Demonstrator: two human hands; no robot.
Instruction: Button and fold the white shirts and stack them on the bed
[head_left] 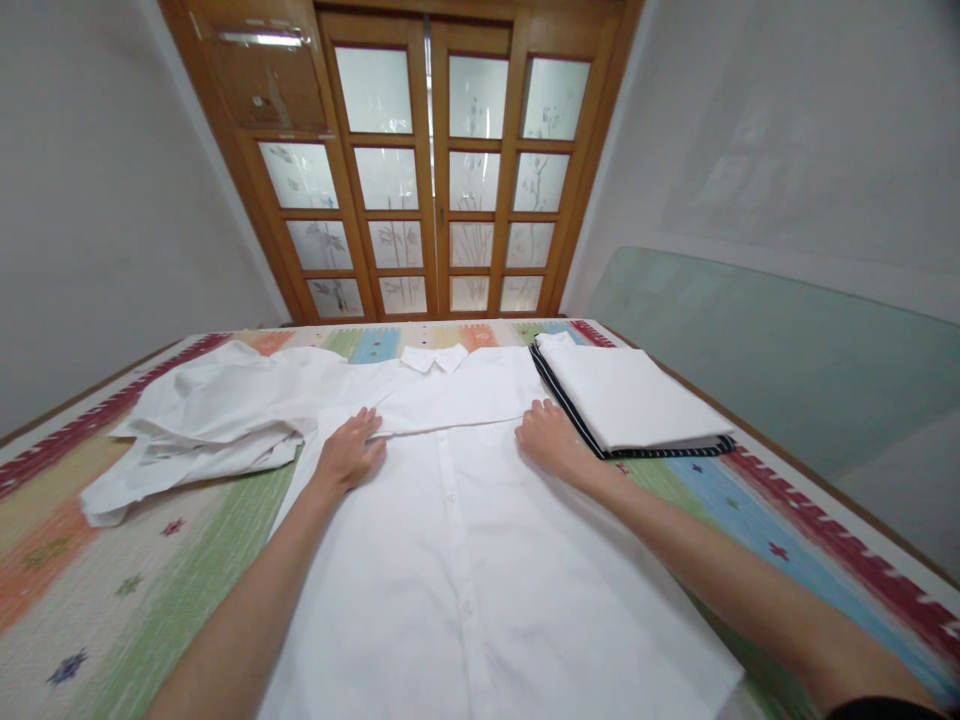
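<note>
A white button-up shirt [397, 560] lies front up, its collar [433, 358] at the far end and its button placket running toward me. Across the chest a band of white fabric [450, 398] lies crosswise, perhaps a sleeve, with a straight lower edge. My left hand [351, 450] rests on the shirt by the left end of that edge, thumb apart from the fingers. At the other end, my right hand [551, 437] has its fingers curled onto the white cloth near the shirt's side. The fingertips there are partly hidden.
To the right sits a folded stack of white cloth [637, 395] over black striped fabric [577, 420]. A crumpled white garment [210, 400] lies at left. Beneath is a colourful striped bed cover [187, 560]. Walls flank both sides; wooden glazed doors [435, 170] stand beyond.
</note>
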